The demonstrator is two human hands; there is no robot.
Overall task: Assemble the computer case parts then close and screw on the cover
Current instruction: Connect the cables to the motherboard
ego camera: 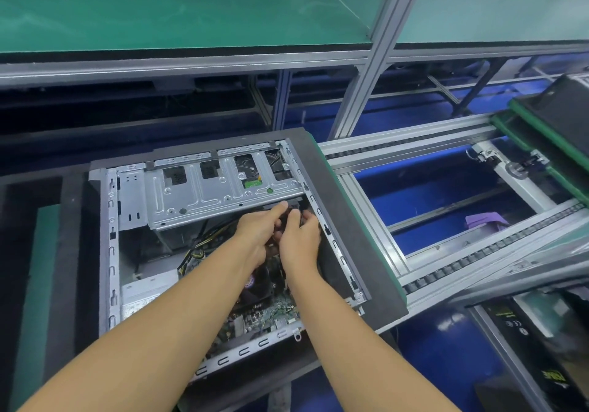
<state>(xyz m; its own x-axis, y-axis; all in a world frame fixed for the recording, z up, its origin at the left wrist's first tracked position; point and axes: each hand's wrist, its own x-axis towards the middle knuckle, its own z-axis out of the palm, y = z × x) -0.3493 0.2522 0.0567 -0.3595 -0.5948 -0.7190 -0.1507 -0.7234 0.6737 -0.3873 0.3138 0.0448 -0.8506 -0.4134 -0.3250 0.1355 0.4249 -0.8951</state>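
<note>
Your left hand (258, 230) and right hand (299, 236) meet close together, fingers curled on dark cables (290, 214) just below the drive cage (197, 195), likely to route them clear. The case (108, 252) lies open side up beneath your hands, giving you access.

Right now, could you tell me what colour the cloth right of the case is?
The cloth is purple; head view.

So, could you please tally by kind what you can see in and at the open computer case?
computer case: 1
hands: 2 (left hand, right hand)
black cable bunch, gripped by both hands: 1
drive cage: 1
power supply: 1
motherboard: 1
Total: 7
</note>
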